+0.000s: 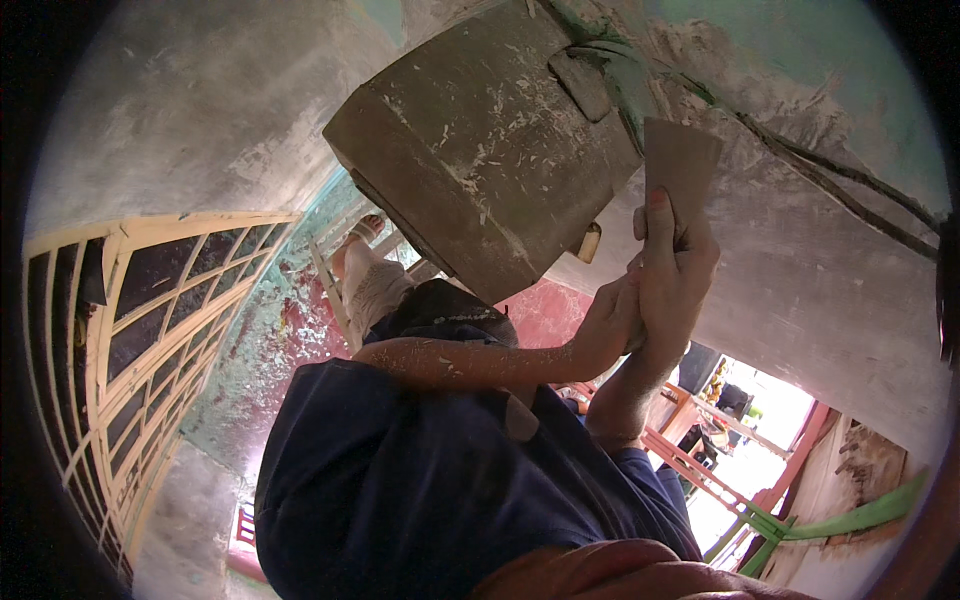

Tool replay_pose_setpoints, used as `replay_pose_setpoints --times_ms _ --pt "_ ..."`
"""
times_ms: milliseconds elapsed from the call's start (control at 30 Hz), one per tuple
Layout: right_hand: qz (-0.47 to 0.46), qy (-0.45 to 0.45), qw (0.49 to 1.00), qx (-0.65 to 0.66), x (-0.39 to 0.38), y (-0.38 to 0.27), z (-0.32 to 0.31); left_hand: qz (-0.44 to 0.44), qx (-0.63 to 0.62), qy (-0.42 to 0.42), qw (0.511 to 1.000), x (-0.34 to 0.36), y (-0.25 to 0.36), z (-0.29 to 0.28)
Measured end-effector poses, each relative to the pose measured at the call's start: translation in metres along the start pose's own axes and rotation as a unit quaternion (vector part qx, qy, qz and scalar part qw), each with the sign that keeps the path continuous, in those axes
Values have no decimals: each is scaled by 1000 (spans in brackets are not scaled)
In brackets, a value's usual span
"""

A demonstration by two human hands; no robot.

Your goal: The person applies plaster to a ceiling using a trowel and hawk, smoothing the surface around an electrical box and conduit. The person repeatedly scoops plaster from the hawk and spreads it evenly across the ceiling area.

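My right hand (675, 275) is closed round a wide-bladed scraper (685, 165), with one finger stretched flat along its blade. The blade points up, beside the right edge of a big grey-brown box (490, 150) scattered with pale flakes. Pressed up against the right hand is my left hand (608, 318); its fingers are curled in at the lower end of the scraper, where the handle is mostly hidden by both hands. Behind the blade runs the scuffed grey wall (800, 270), with patches of green paint toward the top.
Dark cables (840, 190) run along the wall from the box. A cream window grille (180, 320) stands at left. Below the box are a sandalled foot (368, 228) and ladder rails (330, 285). Paint flakes cover the floor (285, 325). A green wooden bar (860, 515) lies lower right.
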State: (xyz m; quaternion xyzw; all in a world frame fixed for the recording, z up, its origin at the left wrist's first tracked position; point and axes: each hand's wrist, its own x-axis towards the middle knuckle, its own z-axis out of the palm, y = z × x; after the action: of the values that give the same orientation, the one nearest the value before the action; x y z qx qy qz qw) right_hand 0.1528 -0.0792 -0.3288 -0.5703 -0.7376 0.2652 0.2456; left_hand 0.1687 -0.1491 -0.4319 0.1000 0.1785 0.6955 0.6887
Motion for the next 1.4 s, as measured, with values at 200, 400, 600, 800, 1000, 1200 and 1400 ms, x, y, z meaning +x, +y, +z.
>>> replay_pose_setpoints --times_ms 200,400,600,800,1000,1200,1400 --pt "51 5 999 -5 -8 7 -8 4 -3 37 999 -18 8 23" --pt "47 11 999 23 -16 -9 -6 -156 -11 5 988 -28 24 14" --pt "-12 -40 999 12 -5 -15 -16 39 -2 12 999 -23 15 31" --pt "-73 2 997 29 4 -11 2 1 10 50 999 -7 8 17" --pt "-20 -5 1000 24 -1 -24 5 -86 -40 12 995 -24 49 11" --pt "-65 -29 997 -42 14 -35 4 -99 -71 122 985 -9 66 39" --pt "-109 -27 992 -51 19 -34 6 -53 -80 55 994 -9 62 28"
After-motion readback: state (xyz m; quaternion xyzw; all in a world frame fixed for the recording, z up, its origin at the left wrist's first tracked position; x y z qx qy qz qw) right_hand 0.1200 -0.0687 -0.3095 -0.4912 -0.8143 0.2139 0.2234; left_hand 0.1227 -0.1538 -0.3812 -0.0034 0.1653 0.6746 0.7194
